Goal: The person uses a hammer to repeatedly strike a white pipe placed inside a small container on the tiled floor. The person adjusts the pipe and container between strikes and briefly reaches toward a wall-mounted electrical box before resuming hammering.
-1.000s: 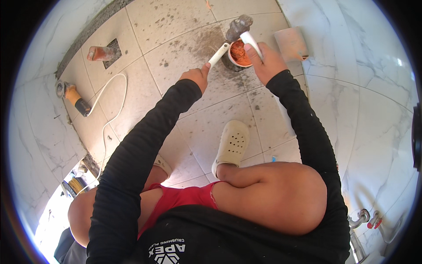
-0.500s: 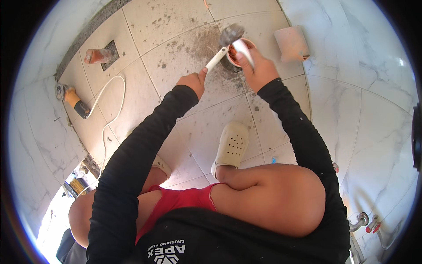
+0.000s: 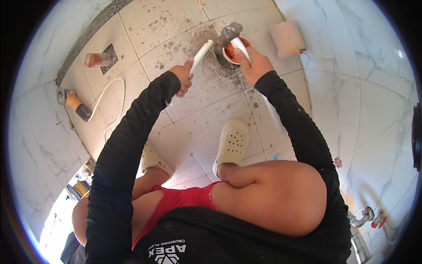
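Left hand, one white bar — farther from one hammer

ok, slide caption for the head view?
Left hand grips a white handle, right hand a hammer, near a round opening in the tiled floor.

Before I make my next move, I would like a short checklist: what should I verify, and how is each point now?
1. Right hand grips the hammer by its white handle: ok.
2. Left hand holds the white tool: ok.
3. White tool's lower end free: cannot tell; it is hidden.
4. Hands gloved: not ok, both bare.
5. Orange contents in full view: not ok, hammer covers part.
6. Grinder apart from both hands: ok.
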Demonstrator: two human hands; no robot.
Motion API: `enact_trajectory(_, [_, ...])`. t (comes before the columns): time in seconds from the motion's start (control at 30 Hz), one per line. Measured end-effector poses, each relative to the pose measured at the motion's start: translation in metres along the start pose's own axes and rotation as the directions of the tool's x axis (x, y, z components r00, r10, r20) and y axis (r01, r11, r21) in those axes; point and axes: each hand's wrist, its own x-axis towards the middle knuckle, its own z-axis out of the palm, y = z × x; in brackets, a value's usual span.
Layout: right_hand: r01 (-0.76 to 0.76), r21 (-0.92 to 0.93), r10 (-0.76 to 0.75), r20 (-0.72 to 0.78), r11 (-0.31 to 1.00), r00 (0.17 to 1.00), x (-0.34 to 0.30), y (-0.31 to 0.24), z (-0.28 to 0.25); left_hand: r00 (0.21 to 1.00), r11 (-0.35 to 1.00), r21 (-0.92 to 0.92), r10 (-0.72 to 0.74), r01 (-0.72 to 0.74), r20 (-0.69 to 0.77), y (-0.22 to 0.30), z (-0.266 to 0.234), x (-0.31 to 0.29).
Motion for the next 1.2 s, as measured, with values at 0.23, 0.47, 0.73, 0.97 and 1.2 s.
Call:
enact_trajectory(0.23, [-0.023, -0.030, 0.022, -0.017, 0.999, 1.000, -0.003, -0.007, -0.011, 0.949, 0.842, 0.507, 0.285, -0.181, -0.135, -0.006, 0.015, 0.001])
enact_trajectory(0.47, [0.133, 0.016, -0.131, -0.075, 0.991, 0.988, -0.007, -0.022, -0.027, 0.844, 0.473, 0.846, 0.533, -0.248, -0.050, 0.005, 0.015, 0.008])
enact_trajectory(0.73, [-0.064, -0.142, 0.069, 0.031, 0.988, 0.997, 0.000, -0.023, -0.001, 0.824, 0.381, 0.888, 0.566, -0.257, -0.004, -0.001, 0.023, 0.009])
enact_trajectory(0.97, [0.035, 0.007, -0.035, -0.062, 0.999, 0.997, -0.002, -0.019, -0.019, 0.858, 0.640, 0.707, 0.505, -0.300, -0.093, -0.026, 0.010, 0.011])
enact_trajectory(1.2, [0.054, 0.004, -0.053, -0.088, 0.999, 0.995, -0.008, -0.024, -0.024, 0.771, 0.627, 0.662, 0.627, -0.411, -0.115, -0.036, 0.022, 0.036])
